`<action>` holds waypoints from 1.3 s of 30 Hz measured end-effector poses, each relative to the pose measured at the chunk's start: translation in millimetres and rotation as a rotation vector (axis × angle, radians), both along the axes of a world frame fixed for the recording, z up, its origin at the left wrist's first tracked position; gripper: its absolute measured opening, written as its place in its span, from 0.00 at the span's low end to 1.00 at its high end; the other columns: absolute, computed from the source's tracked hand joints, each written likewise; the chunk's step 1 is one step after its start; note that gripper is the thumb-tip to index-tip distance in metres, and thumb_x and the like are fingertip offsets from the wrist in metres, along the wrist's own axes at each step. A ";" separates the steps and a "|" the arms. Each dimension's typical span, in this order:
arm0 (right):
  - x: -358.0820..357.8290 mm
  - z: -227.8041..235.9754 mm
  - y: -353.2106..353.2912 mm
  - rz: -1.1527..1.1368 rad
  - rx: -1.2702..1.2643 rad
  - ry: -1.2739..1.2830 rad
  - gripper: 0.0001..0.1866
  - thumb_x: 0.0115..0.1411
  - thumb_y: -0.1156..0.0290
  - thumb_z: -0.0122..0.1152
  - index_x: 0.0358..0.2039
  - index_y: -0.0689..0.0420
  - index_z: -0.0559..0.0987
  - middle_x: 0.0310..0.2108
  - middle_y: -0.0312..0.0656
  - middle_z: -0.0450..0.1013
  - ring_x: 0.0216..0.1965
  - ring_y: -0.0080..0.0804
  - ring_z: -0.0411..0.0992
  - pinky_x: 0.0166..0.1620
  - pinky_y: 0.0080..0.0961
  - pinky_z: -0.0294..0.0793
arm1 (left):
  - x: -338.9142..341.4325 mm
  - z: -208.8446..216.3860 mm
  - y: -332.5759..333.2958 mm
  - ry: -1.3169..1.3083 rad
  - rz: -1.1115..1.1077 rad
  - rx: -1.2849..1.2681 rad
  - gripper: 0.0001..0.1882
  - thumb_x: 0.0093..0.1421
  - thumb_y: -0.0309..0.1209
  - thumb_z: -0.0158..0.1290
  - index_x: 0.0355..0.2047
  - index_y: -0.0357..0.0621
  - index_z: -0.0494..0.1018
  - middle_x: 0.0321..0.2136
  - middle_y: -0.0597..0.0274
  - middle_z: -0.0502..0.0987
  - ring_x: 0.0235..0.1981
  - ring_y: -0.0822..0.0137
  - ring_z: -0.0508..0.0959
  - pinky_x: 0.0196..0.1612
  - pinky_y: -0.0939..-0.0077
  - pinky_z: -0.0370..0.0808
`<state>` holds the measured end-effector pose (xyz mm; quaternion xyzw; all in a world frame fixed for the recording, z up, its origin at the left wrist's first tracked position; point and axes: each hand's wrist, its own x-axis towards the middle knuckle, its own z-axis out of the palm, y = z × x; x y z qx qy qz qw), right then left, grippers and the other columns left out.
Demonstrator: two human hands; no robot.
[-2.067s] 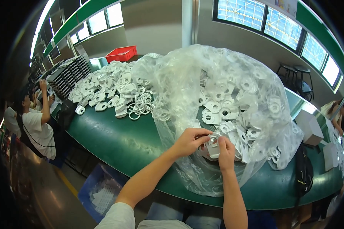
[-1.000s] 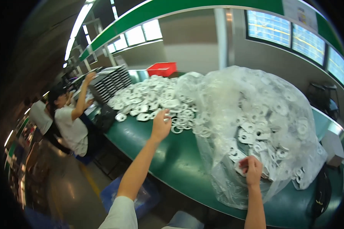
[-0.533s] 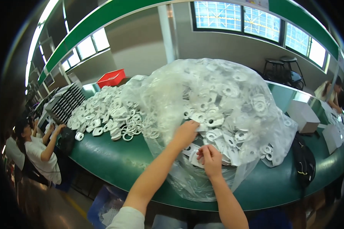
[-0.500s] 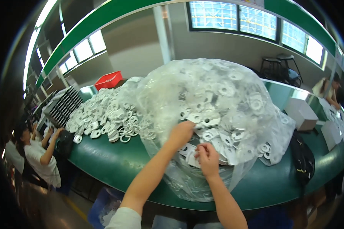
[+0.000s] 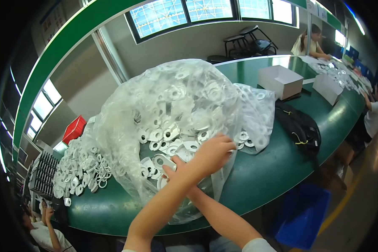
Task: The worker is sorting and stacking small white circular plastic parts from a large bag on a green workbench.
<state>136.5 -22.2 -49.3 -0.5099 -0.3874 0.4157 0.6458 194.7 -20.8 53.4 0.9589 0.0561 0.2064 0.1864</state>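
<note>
While the right hand (image 5: 178, 167) is pinching a white holed plate (image 5: 169, 163) just left of frame centre | plate is extending leftward from that grip, long axis slanting toward upper left | left hand (image 5: 214, 153), forearm crossed over, is hovering curled farther right, nearer white rings (image 5: 244, 137); its grip's contents, cannot tell

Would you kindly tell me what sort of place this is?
Most likely a factory workshop: there is a long green worktable, a large clear bag of white parts, and stacked dark trays.
</note>
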 end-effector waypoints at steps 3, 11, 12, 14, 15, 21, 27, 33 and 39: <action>-3.1 23.0 -8.8 0.012 -0.087 -0.037 0.11 0.55 0.72 0.57 0.37 0.64 0.71 0.27 0.44 0.76 0.21 0.24 0.76 0.19 0.21 0.70 | 47.2 -40.5 10.9 0.011 -0.019 0.080 0.10 0.48 0.23 0.54 0.33 0.43 0.77 0.35 0.62 0.76 0.44 0.56 0.71 0.44 0.65 0.70; -3.3 16.8 -4.8 0.033 -0.061 -0.010 0.11 0.56 0.70 0.57 0.37 0.61 0.70 0.22 0.42 0.74 0.19 0.23 0.74 0.18 0.21 0.70 | 28.7 -15.6 21.2 -0.342 0.195 -0.201 0.07 0.46 0.25 0.61 0.25 0.39 0.73 0.25 0.58 0.77 0.32 0.60 0.75 0.38 0.69 0.70; -3.4 -1.5 2.0 0.077 0.021 0.104 0.14 0.56 0.68 0.56 0.39 0.63 0.71 0.22 0.48 0.73 0.19 0.33 0.75 0.24 0.30 0.71 | 9.8 -2.4 19.3 -0.390 0.276 -0.330 0.08 0.48 0.25 0.61 0.27 0.38 0.72 0.24 0.60 0.75 0.29 0.67 0.77 0.35 0.74 0.71; -7.3 -23.9 13.6 -0.083 0.261 -0.110 0.13 0.56 0.73 0.53 0.41 0.65 0.70 0.23 0.48 0.73 0.20 0.32 0.75 0.23 0.28 0.72 | -41.9 13.2 22.3 -0.480 0.398 -0.563 0.09 0.50 0.20 0.58 0.32 0.37 0.70 0.25 0.63 0.75 0.29 0.74 0.77 0.34 0.81 0.73; 1.6 13.6 -3.7 -0.015 0.178 -0.034 0.12 0.56 0.75 0.52 0.41 0.65 0.70 0.24 0.47 0.73 0.20 0.32 0.75 0.23 0.26 0.73 | -76.3 12.3 30.8 -0.523 0.432 -0.587 0.09 0.50 0.19 0.57 0.32 0.37 0.71 0.26 0.64 0.75 0.29 0.74 0.77 0.34 0.82 0.73; -2.0 33.1 -10.6 0.292 0.075 0.205 0.11 0.58 0.78 0.51 0.41 0.65 0.70 0.35 0.45 0.73 0.26 0.29 0.76 0.24 0.20 0.77 | -201.1 -40.8 48.8 -0.493 0.766 -0.456 0.08 0.52 0.19 0.57 0.34 0.34 0.74 0.31 0.63 0.76 0.30 0.76 0.75 0.34 0.83 0.72; -2.5 32.1 -16.6 0.347 0.074 0.095 0.08 0.57 0.76 0.53 0.38 0.62 0.72 0.30 0.39 0.73 0.27 0.25 0.76 0.22 0.18 0.74 | -204.2 -57.9 40.4 -0.762 0.612 -0.896 0.13 0.52 0.19 0.58 0.39 0.36 0.74 0.30 0.63 0.76 0.29 0.77 0.75 0.33 0.84 0.72; -0.7 38.5 -18.7 0.207 0.041 -0.220 0.08 0.53 0.72 0.61 0.30 0.62 0.74 0.23 0.37 0.72 0.21 0.19 0.70 0.21 0.19 0.71 | -210.9 -66.6 38.3 -0.617 0.619 -0.778 0.12 0.52 0.20 0.58 0.38 0.36 0.73 0.29 0.64 0.77 0.30 0.77 0.75 0.34 0.85 0.72; -3.0 35.3 -18.7 0.208 -0.007 -0.058 0.06 0.54 0.74 0.59 0.30 0.62 0.72 0.24 0.38 0.73 0.21 0.21 0.72 0.19 0.17 0.68 | -258.7 -36.1 59.5 -0.655 0.841 -0.325 0.05 0.54 0.23 0.56 0.32 0.38 0.76 0.25 0.61 0.78 0.25 0.75 0.76 0.27 0.81 0.71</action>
